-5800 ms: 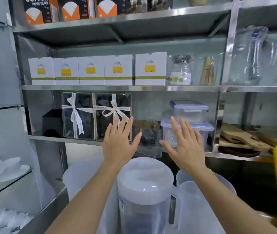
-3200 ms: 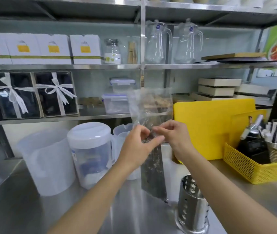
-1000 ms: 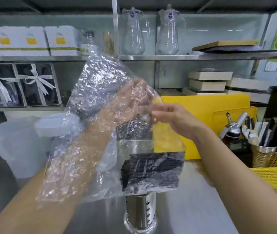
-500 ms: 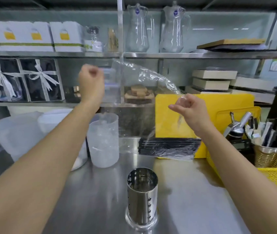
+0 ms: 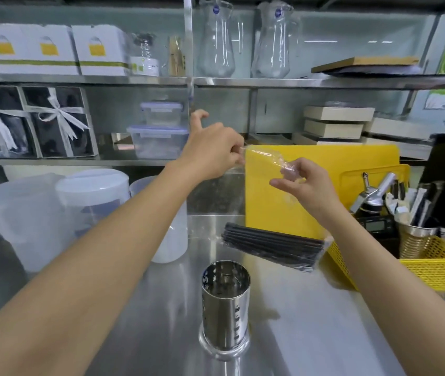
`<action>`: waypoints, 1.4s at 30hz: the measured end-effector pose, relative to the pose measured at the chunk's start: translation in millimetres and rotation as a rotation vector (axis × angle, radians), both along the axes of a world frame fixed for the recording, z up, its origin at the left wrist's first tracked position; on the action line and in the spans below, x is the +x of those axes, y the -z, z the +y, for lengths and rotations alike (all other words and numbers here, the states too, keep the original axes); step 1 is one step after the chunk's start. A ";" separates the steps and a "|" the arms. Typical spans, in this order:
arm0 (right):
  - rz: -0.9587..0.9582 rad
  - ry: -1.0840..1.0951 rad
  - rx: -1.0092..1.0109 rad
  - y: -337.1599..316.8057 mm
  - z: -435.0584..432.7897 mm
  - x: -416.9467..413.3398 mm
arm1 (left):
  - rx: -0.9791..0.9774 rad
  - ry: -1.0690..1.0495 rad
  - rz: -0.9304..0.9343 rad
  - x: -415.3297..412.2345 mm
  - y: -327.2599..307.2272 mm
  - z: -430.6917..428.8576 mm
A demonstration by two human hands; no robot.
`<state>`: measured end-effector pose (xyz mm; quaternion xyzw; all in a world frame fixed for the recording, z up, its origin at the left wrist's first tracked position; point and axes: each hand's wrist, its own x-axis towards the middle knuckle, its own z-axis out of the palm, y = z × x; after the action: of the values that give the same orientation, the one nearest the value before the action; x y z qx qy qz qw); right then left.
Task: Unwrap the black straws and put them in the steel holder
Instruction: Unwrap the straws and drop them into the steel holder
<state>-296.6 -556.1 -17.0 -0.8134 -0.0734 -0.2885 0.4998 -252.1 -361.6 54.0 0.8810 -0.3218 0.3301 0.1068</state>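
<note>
left hand (image 5: 210, 150) pinched clear wrap (image 5: 263, 158) | right hand (image 5: 301, 183) gripped its other end — film barely visible | black straws (image 5: 273, 246) hung bundled inside, above counter | steel holder (image 5: 225, 299) upright — interior unseen

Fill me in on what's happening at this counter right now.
A person is unpacking black straws. Both hands, the left hand and the right hand, pinch a clear plastic wrapper stretched between them above the counter. The bundle of black straws lies on the steel counter, apparently still inside plastic. The steel holder stands upright, nearer the camera, with no straws sticking out yet.
</note>
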 end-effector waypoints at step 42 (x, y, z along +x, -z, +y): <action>0.254 -0.061 0.655 46.4 -30.4 -19.7 | -0.100 -0.089 0.183 -25.9 -4.4 28.4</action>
<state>-316.4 -586.5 -63.4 -0.6367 0.0614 -0.1782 0.7478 -277.9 -333.2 58.3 0.9145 -0.2542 0.2683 0.1646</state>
